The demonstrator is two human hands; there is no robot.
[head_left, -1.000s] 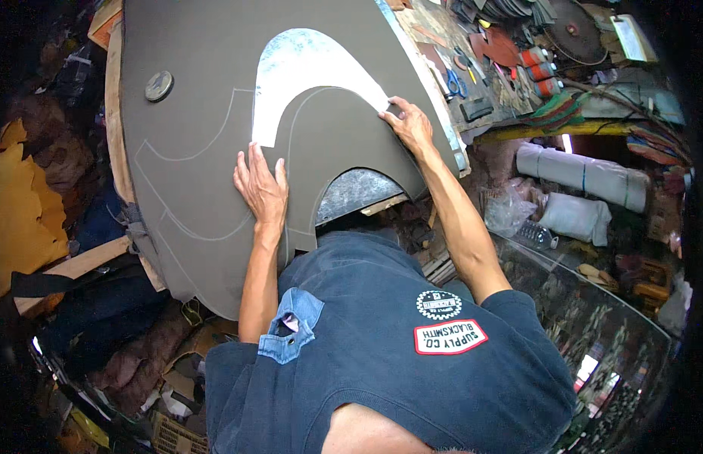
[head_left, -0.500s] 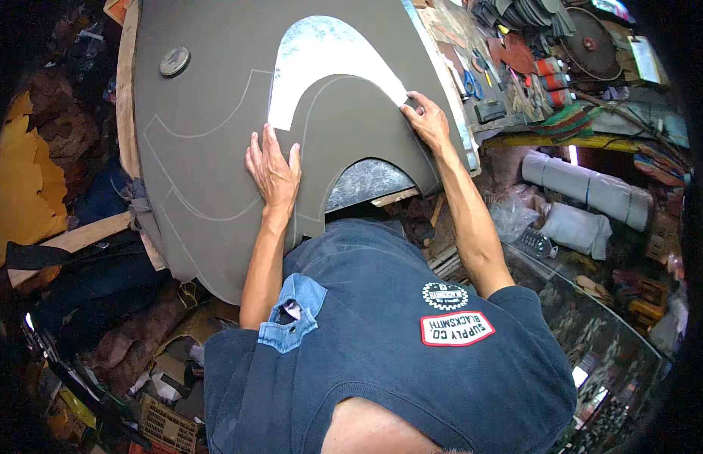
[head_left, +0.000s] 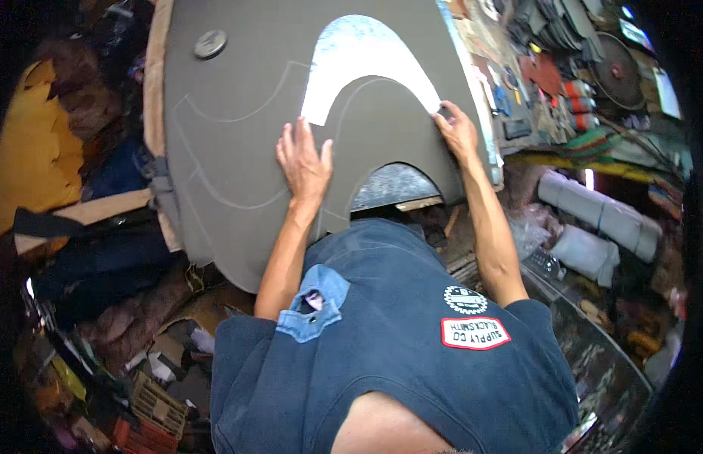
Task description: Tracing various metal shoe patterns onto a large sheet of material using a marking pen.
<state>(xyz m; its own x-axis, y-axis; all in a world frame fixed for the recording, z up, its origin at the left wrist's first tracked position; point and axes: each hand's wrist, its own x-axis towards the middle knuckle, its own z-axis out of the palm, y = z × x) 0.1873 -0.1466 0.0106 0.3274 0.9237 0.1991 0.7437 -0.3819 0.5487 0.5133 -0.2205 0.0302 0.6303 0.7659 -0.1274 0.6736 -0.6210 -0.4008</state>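
Everything in view had slid toward 3 o'clock since the last frame, while the white arched template [head_left: 351, 57] kept its place among chalk-like lines on the dark sheet [head_left: 249, 87]. At its 7 o'clock end lay the left hand [head_left: 306, 166], fingers extended, thumb spread wide. The right hand's [head_left: 459, 136] thumb and forefinger met the 4 o'clock tip; whether they pinched or pressed, one could not tell. Farther out, a round tin [head_left: 210, 44] sat near 9 o'clock, a pale wrapped roll [head_left: 597, 204] at 4.
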